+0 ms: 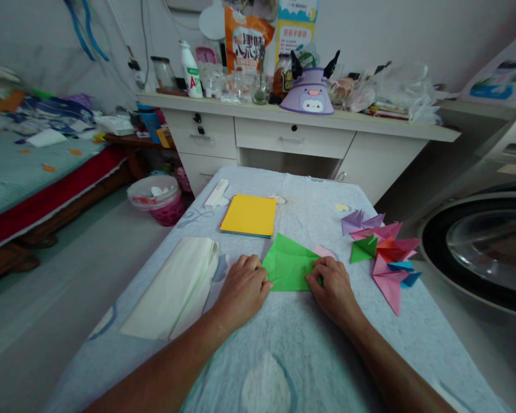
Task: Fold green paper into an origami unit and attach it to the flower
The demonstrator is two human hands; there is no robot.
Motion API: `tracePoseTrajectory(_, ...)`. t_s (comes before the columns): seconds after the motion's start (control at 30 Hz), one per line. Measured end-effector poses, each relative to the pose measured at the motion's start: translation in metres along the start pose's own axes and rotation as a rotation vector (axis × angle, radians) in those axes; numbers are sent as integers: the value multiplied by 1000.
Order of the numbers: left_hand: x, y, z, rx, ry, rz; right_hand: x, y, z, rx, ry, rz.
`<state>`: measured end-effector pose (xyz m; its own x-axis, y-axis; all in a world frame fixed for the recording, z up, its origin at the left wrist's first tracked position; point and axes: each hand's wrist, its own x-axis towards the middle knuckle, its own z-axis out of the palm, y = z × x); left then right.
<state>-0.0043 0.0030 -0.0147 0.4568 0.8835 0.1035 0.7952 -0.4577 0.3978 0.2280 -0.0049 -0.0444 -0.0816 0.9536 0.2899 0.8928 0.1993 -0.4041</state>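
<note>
A sheet of green origami paper [290, 264], partly folded with a straight near edge and a peak at the far side, lies on the cloth-covered table. My left hand [246, 284] grips its left corner, fingers curled and thumb along the edge. At the opposite corner, my right hand [331, 281] pinches the paper between thumb and fingers. Just beyond the sheet sits a stack of square paper [249, 215] with yellow on top. Folded paper pieces [384, 246] in purple, pink, green, red and blue are heaped to the right.
A folded whitish paper bag [176, 289] lies left of my hands. Near the far left edge is a small white box [217, 194]. Beyond the table stands a white desk [292, 137] crowded with bottles and jars. A washing machine [490, 229] is at right, a pink bin [159, 198] at left.
</note>
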Motion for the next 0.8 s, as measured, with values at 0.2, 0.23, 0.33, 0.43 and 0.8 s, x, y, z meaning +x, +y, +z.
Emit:
tracePoseTrajectory(0.2, 0, -2, 2, -4, 14, 11, 0, 1, 1, -2, 1, -13)
tracePoseTrajectory(0.23, 0, -2, 3, -4, 17, 12, 0, 1, 2, -5, 4, -15)
tracePoseTrajectory(0.33, 0, -2, 3, 4, 16, 5, 0, 1, 1, -14, 7, -15)
tracePoseTrajectory(0.43, 0, -1, 2, 7, 12, -4, 1, -1, 0, -18, -4, -5)
tracePoseTrajectory(0.8, 0, -1, 3, 5, 13, -3, 1, 0, 0, -15, -5, -4)
